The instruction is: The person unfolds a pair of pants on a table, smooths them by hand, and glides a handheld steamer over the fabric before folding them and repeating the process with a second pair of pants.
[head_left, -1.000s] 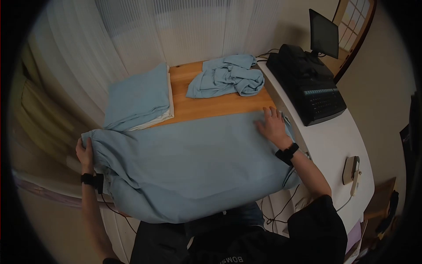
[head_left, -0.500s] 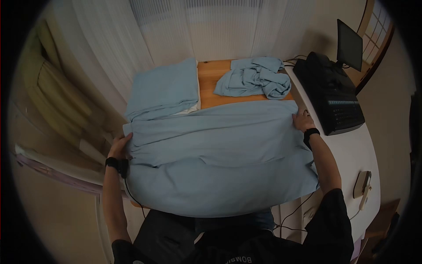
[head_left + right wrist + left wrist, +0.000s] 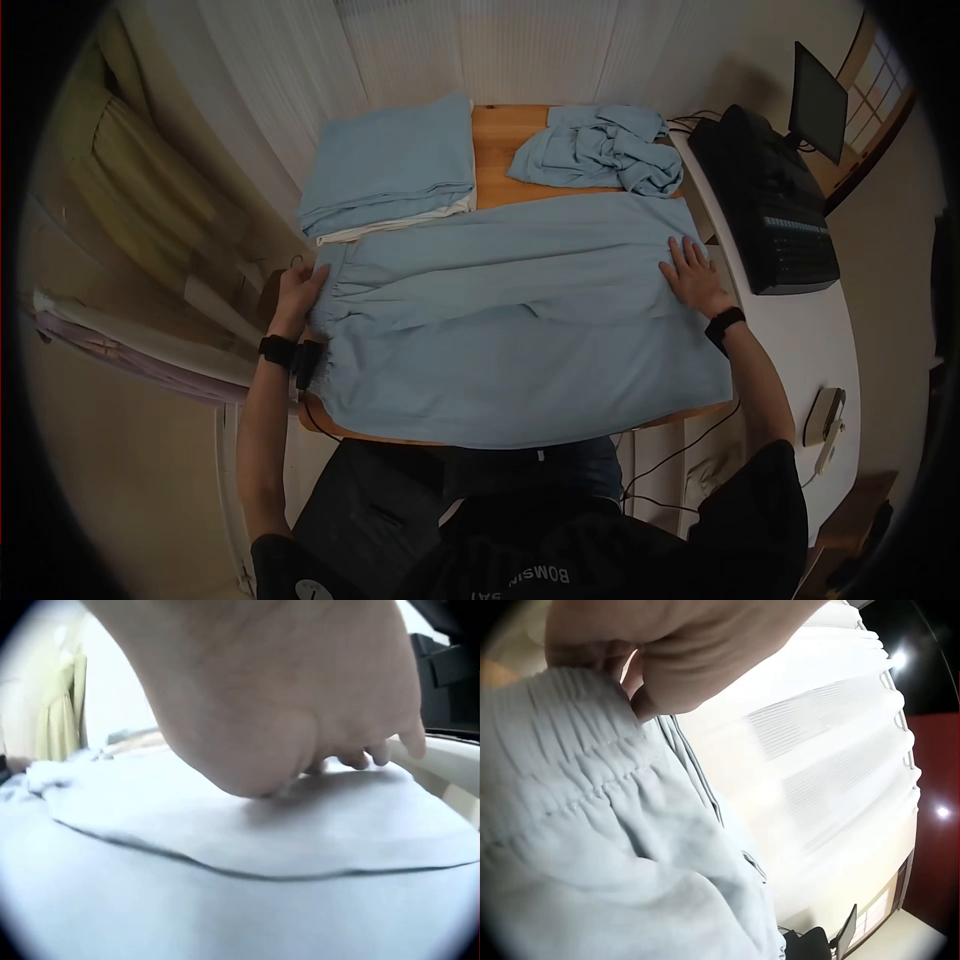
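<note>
A light blue cloth (image 3: pixel 500 320) lies across the wooden table, with long creases and a gathered edge at its left end. My left hand (image 3: pixel 299 292) pinches that gathered edge; in the left wrist view the thumb and fingers of the hand (image 3: pixel 660 652) close on the elastic-looking band (image 3: pixel 562 720). On the right end of the cloth, my right hand (image 3: pixel 697 280) rests with fingers spread. In the right wrist view the hand (image 3: pixel 277 697) touches the top layer of the cloth (image 3: pixel 225 832), whose folded edge runs below.
Behind the cloth sit a folded blue stack (image 3: pixel 395 160) at left and a crumpled blue cloth (image 3: pixel 605 150) at right. A black keyboard device (image 3: pixel 765 210) and a small box (image 3: pixel 823 415) are on the white desk (image 3: pixel 800 340). Curtains (image 3: pixel 400 60) hang behind.
The cloth has shifted away from the body and lies flatter, its near edge now on the table. My right hand has moved from its right edge onto its top; my left still holds the gathered end.
</note>
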`<action>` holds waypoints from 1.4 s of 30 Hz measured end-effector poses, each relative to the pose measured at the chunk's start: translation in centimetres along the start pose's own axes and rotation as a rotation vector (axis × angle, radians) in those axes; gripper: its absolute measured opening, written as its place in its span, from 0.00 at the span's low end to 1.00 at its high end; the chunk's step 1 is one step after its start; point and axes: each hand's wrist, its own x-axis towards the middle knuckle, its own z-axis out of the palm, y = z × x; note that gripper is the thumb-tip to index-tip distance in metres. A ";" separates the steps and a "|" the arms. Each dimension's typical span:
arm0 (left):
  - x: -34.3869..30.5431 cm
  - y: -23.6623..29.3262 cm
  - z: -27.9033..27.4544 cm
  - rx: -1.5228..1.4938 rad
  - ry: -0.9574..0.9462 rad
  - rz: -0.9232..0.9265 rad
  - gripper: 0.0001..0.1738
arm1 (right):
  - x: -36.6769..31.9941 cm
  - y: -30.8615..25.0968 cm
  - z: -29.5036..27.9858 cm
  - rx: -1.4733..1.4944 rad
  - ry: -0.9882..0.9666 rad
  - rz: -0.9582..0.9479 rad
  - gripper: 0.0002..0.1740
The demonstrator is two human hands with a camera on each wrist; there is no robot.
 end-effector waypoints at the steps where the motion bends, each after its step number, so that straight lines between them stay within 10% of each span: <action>1: 0.2 -0.9 0.7 -0.013 0.008 0.007 0.22 | 0.8 0.6 -0.1 -0.072 0.000 0.043 0.40; 3: 0.8 -2.9 1.9 -0.006 0.347 0.184 0.22 | -1.2 -0.8 -0.3 -0.127 0.116 0.012 0.38; 5: -2.0 -2.6 2.0 0.046 0.322 0.123 0.23 | -6.7 -3.9 -3.2 0.107 0.340 -0.220 0.36; 11: -13.8 -1.0 0.2 0.438 -0.038 -0.195 0.29 | -22.6 -8.6 -2.6 0.378 0.110 -0.302 0.31; 18: -13.0 0.6 -1.8 0.133 0.262 0.170 0.21 | -24.9 -6.9 1.6 0.526 0.385 -0.401 0.16; 22: -12.3 -2.0 -2.1 0.805 0.107 -0.108 0.20 | -24.8 -6.4 -0.1 0.582 0.345 -0.412 0.14; 24: -14.2 2.2 1.3 1.233 0.299 0.335 0.24 | -24.2 -5.4 -2.2 0.663 0.067 -0.430 0.11; 35: -17.2 4.1 12.0 1.010 -0.430 0.401 0.41 | -15.1 -6.1 -1.5 0.252 0.297 -0.341 0.29; 42: -15.5 6.5 10.1 0.663 -0.270 0.453 0.33 | -17.7 -4.2 -2.8 0.349 0.192 -0.245 0.25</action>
